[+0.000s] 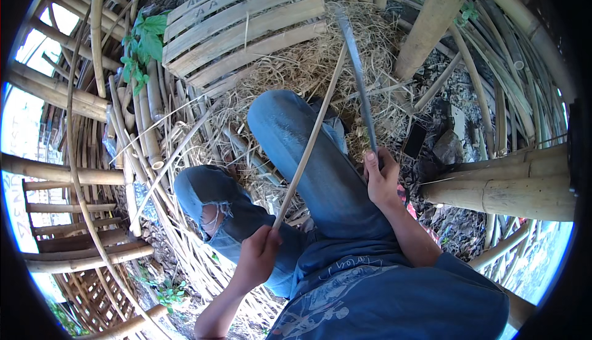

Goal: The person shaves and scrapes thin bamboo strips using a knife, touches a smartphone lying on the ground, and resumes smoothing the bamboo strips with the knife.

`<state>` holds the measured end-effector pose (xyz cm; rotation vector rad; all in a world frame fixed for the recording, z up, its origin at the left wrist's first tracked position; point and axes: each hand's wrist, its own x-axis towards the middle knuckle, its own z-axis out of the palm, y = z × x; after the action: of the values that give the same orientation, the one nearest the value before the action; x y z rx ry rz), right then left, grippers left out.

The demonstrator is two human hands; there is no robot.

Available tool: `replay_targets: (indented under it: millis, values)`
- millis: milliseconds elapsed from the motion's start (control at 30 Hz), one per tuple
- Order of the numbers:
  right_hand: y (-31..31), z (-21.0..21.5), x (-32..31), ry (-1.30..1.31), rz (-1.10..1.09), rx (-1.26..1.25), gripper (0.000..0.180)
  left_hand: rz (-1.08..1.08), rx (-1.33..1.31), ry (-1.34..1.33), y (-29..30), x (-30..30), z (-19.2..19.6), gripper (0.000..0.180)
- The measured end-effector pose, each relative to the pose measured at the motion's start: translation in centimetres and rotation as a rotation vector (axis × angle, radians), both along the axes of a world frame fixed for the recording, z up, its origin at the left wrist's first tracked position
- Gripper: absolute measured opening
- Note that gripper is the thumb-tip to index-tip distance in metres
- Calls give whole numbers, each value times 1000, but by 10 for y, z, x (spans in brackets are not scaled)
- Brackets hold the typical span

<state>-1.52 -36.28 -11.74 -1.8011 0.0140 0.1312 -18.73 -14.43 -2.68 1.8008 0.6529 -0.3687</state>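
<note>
While our left hand (258, 255) grips the thin bamboo strip (308, 139) slanting over our knee, our right hand (380, 176) closes on the long dark blade (357, 75); a slip along the strip could, we judge, nick our leg

Bright daylight, sharp centre
Sun glare whitens the left rim; fisheye bends edges, black corners, soft shadows below.
</note>
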Motion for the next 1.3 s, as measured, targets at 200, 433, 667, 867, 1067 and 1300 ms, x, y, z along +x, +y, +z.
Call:
replay_targets:
  millis: [200,433,667,867,1067,1300]
  values:
    - [15,16,-4,-224,183,-337,48,-29,-85,-59,-23,38,-19,27]
    - [15,15,2,-460,282,-596,54,-110,72,-85,-41,50,5,23]
    - [8,13,1,-600,283,-704,56,41,-216,7,-48,39,-14,28]
    - [4,10,-2,-712,232,-777,58,65,-344,85,-51,33,-2,28]
    - [6,10,-6,-752,170,-828,59,114,-468,149,-48,15,8,28]
    - [8,7,-8,-678,113,-792,55,72,-274,232,-47,-26,29,27]
